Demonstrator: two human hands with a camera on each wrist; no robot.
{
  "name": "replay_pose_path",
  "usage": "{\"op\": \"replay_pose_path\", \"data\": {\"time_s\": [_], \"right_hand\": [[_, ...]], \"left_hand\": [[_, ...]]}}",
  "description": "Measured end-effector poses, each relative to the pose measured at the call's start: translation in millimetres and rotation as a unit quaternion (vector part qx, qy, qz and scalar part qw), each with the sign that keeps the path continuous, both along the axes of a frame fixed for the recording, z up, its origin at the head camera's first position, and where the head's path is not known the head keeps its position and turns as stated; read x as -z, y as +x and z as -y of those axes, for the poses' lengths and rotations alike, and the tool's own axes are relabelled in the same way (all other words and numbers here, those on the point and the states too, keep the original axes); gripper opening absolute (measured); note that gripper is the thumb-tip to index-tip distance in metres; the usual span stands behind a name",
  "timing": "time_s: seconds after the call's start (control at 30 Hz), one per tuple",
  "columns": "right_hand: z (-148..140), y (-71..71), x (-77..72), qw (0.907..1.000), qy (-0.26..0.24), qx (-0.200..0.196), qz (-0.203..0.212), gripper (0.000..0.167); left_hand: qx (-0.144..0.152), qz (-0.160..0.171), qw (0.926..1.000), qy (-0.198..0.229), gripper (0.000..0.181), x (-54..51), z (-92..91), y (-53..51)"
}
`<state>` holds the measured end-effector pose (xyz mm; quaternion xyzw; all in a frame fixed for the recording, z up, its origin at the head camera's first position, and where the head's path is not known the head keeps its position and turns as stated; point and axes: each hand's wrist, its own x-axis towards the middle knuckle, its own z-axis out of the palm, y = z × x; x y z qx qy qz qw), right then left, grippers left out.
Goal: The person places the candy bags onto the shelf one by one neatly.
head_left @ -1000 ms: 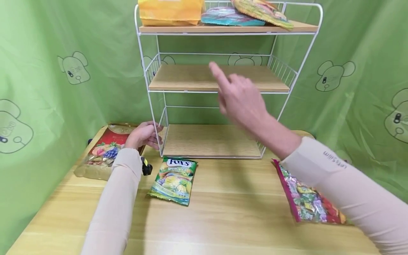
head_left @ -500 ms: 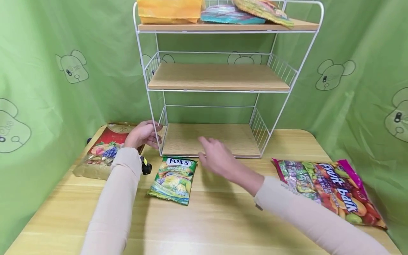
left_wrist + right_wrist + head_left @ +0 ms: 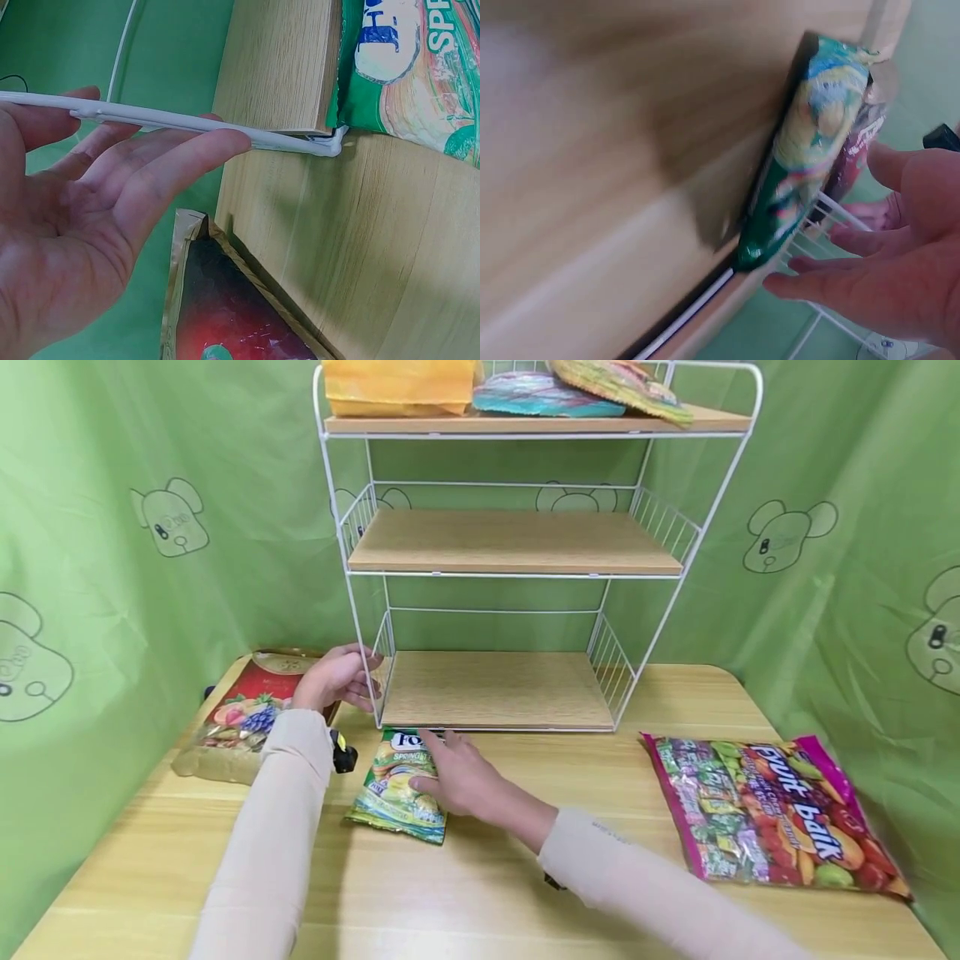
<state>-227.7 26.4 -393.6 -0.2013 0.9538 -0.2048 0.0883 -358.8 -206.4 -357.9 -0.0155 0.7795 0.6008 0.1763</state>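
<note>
A green Fox's candy packet (image 3: 397,777) lies on the table at the front left of the white wire rack (image 3: 517,728). Over its right part, in the head view, is my right hand (image 3: 468,781), thumb and fingers spread. The right wrist view shows this hand (image 3: 900,255) beside the packet (image 3: 810,142), with no closed grip; contact is unclear. My left hand (image 3: 341,678) is at the rack's lower left side. In the left wrist view, the left hand's (image 3: 97,195) fairly straight fingers touch the white side wire (image 3: 172,120).
A red and gold bag (image 3: 255,718) lies left of the rack, beside my left forearm. At the right of the table lies a pink-edged fruit candy bag (image 3: 780,810). The top shelf holds an orange package (image 3: 401,389), a blue packet (image 3: 543,397) and a yellowish one (image 3: 618,385).
My right hand has come down from in front of the middle shelf, then left and toward me, over the green packet. My left hand has stayed at the rack's side.
</note>
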Motion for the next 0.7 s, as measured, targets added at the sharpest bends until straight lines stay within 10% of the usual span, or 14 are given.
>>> {"op": "replay_pose_path", "data": {"time_s": [0.7], "right_hand": [[13,-1.0,25.8,0.9982,0.059,-0.003,0.012,0.093]], "left_hand": [[0.011,-0.001,0.9999,-0.005,0.047,-2.8,1.9,2.0]]}}
